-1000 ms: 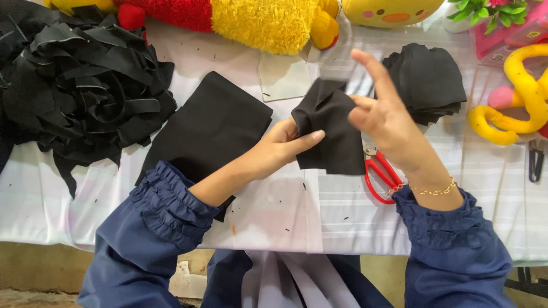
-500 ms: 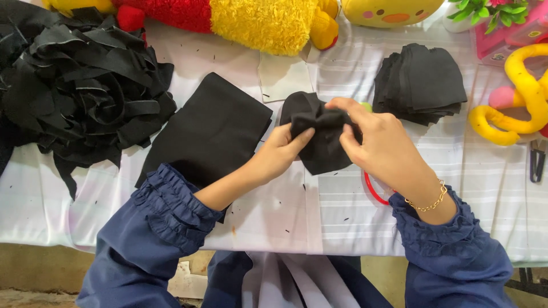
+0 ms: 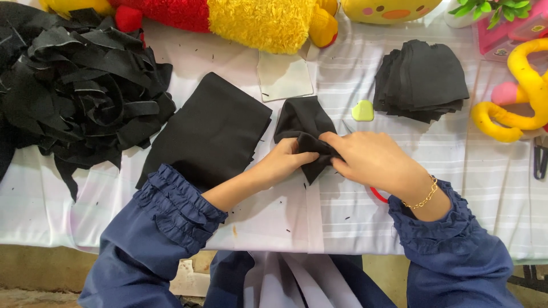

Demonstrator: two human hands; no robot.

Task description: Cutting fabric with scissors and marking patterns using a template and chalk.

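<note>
At the far left a loose heap of black strips [image 3: 74, 91] lies on the white cloth-covered table [image 3: 85, 211], and just right of it sits a flat folded black cloth [image 3: 214, 128], its long axis running from lower left to upper right. The left hand [image 3: 282, 162] reaches in from the left past that cloth, fingers curled together and pinched on the left side of a small black fabric piece [image 3: 302, 122]. The piece lies on the table between the two hands, bunched at its lower end where they meet and fanning out upward, away from the person. The right hand [image 3: 368, 159] closes on it from the right, fingertips clamped on the same gathered spot, touching the left hand; both are equally near. Beyond lie a pale green chalk [image 3: 362, 110] and a stack of black squares [image 3: 422, 80].
</note>
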